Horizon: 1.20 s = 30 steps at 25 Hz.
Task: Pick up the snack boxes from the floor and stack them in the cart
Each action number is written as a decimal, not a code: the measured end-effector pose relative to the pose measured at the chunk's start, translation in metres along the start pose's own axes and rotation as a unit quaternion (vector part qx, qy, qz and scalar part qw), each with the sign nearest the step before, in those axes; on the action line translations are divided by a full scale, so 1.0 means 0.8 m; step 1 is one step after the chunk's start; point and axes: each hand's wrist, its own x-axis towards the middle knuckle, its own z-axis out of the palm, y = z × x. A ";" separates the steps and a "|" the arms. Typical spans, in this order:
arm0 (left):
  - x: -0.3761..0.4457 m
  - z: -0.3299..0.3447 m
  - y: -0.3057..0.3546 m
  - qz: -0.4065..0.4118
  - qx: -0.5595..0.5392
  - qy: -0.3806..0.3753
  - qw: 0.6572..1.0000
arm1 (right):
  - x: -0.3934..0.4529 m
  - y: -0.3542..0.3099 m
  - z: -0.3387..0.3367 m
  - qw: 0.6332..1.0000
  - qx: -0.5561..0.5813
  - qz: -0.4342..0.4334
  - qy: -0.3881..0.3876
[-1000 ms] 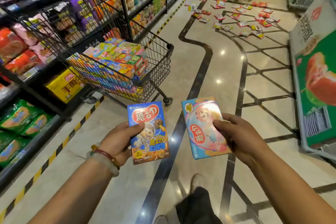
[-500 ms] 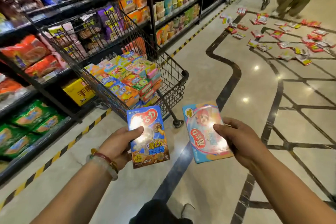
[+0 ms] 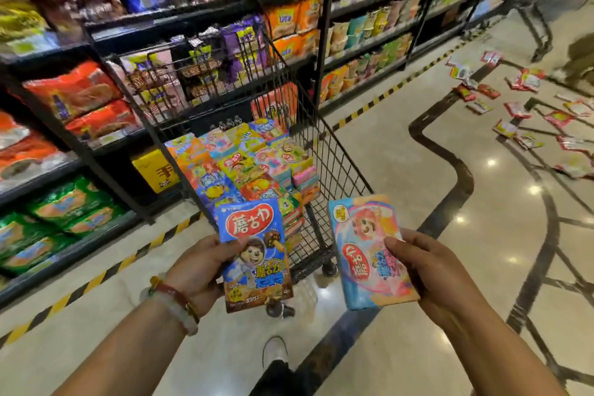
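Observation:
My left hand (image 3: 199,267) grips a blue and brown snack box (image 3: 255,254) by its left edge, held upright. My right hand (image 3: 427,270) grips a light blue and pink snack box (image 3: 363,251) by its right edge. Both boxes hover just in front of the near end of the black wire cart (image 3: 340,177). Inside the cart lie several colourful snack boxes (image 3: 244,164) in stacked rows. More snack packets (image 3: 520,112) are scattered over the floor at the far right.
Store shelves (image 3: 106,125) full of snack bags run along the left, right behind the cart. A yellow-black stripe (image 3: 106,273) marks the floor by the shelves. A person's leg (image 3: 578,58) and another cart frame (image 3: 536,26) show at the far right. My shoe (image 3: 274,350) is below.
I have walked closer to the cart, which now fills the middle of the view directly beyond the two boxes. Both hands keep the same grip on their boxes.

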 end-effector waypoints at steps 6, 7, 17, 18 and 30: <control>0.099 -0.011 0.085 0.033 0.004 0.022 0.999 | 0.105 -0.040 0.065 0.999 0.025 0.012 -0.028; 0.113 -0.011 0.095 0.040 -0.002 0.026 0.999 | 0.124 -0.045 0.074 0.999 0.027 0.015 -0.025; 0.329 0.006 0.166 0.061 0.064 0.177 0.980 | 0.403 -0.084 0.181 0.993 -0.104 0.012 -0.051; 0.358 0.010 0.173 0.073 0.075 0.204 0.973 | 0.434 -0.084 0.193 0.991 -0.129 0.000 -0.044; 0.573 0.026 0.178 0.099 0.529 0.239 0.809 | 0.671 -0.042 0.315 0.825 -0.508 -0.229 -0.096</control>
